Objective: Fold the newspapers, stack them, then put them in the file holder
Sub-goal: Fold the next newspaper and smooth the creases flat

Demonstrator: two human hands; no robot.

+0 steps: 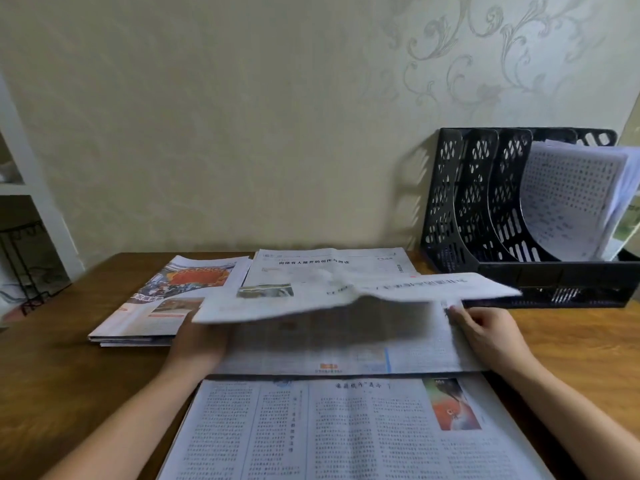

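Folding the newspaper (346, 341) mid-tabletop (69, 375): my left hand (197, 344) is under the lifted flap, fingers hidden, grip unknowable; right hand (485, 330) fingers pinch the right edge. Light, floppy, tearable; I'd hold edges near the crease.

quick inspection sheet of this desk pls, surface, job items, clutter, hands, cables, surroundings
surface: brown wooden table, against a wall.
job's things: newspaper being folded at centre, its upper flap lifted and blurred; open newspaper nearest the camera; folded stack at left; another newspaper sheet behind; black file holder at right rear, papers in its right slot.
clutter: nothing seen.
hands: left hand partly under the lifted flap, grip hidden; right hand on the right edge, fingers curled at the paper.
cables: nothing seen.
surroundings: patterned wallpaper; white shelf unit at left.
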